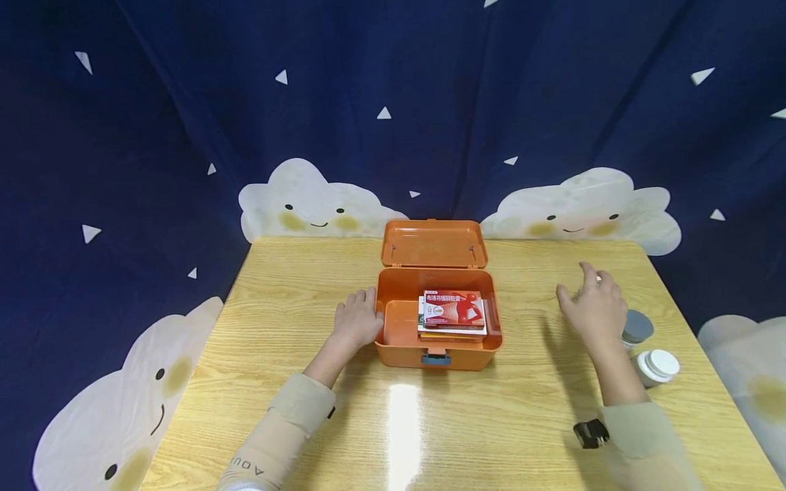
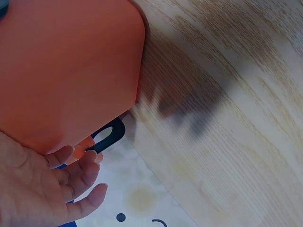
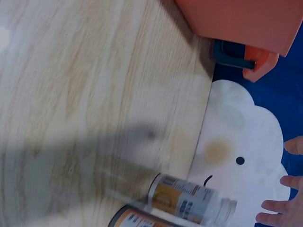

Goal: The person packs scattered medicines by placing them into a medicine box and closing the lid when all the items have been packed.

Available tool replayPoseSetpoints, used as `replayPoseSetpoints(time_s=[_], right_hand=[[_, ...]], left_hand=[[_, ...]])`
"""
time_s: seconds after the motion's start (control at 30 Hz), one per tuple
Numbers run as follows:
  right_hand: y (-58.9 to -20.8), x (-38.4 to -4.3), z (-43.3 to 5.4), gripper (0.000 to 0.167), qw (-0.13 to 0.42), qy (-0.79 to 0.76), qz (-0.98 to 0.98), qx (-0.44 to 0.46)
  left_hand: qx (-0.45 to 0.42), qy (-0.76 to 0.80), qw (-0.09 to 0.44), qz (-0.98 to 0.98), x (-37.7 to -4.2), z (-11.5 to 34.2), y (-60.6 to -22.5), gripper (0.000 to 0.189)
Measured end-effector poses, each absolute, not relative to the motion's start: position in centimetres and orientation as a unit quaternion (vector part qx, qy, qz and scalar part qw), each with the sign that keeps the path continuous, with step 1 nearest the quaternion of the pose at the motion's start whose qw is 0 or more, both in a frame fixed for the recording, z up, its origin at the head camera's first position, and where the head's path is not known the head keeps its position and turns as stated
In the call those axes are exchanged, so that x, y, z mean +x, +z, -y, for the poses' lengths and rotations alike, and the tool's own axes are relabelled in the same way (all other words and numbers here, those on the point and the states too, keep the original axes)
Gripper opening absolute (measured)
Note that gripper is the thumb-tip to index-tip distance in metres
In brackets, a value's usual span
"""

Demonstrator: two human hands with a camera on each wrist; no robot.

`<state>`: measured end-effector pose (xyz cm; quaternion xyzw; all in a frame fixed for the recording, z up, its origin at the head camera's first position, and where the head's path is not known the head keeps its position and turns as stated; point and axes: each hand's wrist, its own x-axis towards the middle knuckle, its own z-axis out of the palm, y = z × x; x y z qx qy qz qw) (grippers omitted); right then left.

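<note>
An orange box point(image 1: 393, 358) stands with its lid point(image 1: 434, 245) up and back. Inside, on the right, a red-and-white medicine box point(image 1: 453, 309) lies on top of other flat boxes. My left hand point(image 1: 357, 319) rests at the left rim, its thumb by the edge; the left wrist view shows its fingers point(image 2: 80, 177) loosely extended outside the wall. On the right, my right hand point(image 1: 594, 307) reaches out with fingers spread, near a bottle with an orange-and-white label point(image 3: 184, 201). From the head view that bottle is mostly hidden behind the hand.
Right of my right forearm are a grey-lidded container point(image 1: 637, 327) and a white bottle point(image 1: 657, 367). A blue latch point(image 1: 436, 359) sits on the box front. A dark blue curtain point(image 1: 430, 82) with clouds hangs behind the wooden table point(image 1: 295, 273).
</note>
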<state>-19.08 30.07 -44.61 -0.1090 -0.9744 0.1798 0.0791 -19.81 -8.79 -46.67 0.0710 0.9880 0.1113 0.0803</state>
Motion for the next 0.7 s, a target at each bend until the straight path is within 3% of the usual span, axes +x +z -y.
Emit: replayPoseSetpoints(time_s=[0.47, 0.7], right_hand=[[-45.2, -17.5, -33.1, 0.072, 0.045, 0.182, 0.965, -0.181], [-45.3, -16.8, -34.0, 0.075, 0.001, 0.179, 0.962, -0.208]], left_hand=[[0.069, 0.118, 0.078, -0.988, -19.7, 8.8, -46.6, 0.042], [0.070, 0.121, 0.080, -0.987, -19.8, 8.8, -46.6, 0.042]])
